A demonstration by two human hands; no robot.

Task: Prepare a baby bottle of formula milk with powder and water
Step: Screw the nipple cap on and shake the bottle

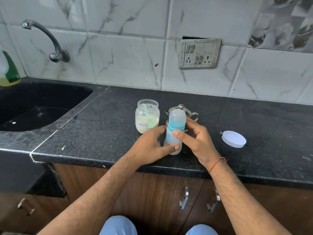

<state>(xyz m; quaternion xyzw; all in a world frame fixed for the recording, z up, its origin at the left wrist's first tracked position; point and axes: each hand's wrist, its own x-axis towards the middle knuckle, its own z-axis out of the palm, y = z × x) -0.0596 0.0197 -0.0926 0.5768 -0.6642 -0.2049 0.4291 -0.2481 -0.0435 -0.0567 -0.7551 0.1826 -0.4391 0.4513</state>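
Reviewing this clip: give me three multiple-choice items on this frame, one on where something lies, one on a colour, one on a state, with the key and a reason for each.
1. Where is the white lid?
A. on the jar
B. on the counter, to the right of the hands
C. in the sink

2. What colour is the baby bottle collar?
A. red
B. yellow
C. blue-green

3. What state is the formula jar in?
A. open, with a scoop inside
B. sealed
C. tipped over

Key:
1 B, the lid lies flat on the black counter, apart from the jar.
2 C, a teal ring sits under the clear cap.
3 A, its mouth is uncovered and a green scoop stands in the powder.
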